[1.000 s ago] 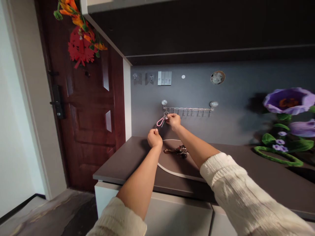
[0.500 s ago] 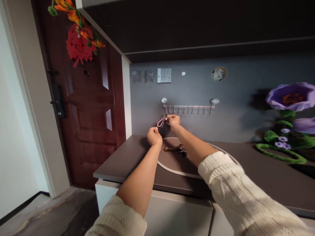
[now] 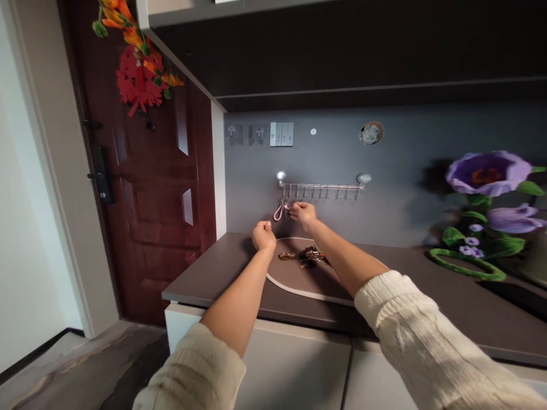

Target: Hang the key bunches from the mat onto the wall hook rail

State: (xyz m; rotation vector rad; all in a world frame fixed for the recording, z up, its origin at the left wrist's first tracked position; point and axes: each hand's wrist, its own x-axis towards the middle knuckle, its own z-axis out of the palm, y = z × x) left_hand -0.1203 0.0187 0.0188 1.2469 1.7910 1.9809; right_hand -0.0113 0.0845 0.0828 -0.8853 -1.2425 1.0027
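Observation:
My right hand pinches at small metal pieces of a key ring, just under the left end of a clear hook rail. From the ring a pink strap loop hangs down to the left. Whether the ring touches a hook is too small to tell. My left hand is closed, thumb up, a little below the strap and apart from it. Anything inside its fingers is hidden. Below, several keys with a brown strap lie on a round brown mat with a pale rim, partly behind my right forearm.
The dark counter runs under a low overhead cabinet. Purple fabric flowers stand at the right. Light switches and two wall hooks are above the rail. A dark red door is on the left.
The view has shifted slightly. My left hand has moved down and away from the pink strap, which now hangs loose of it. My right hand stays by the ring under the rail.

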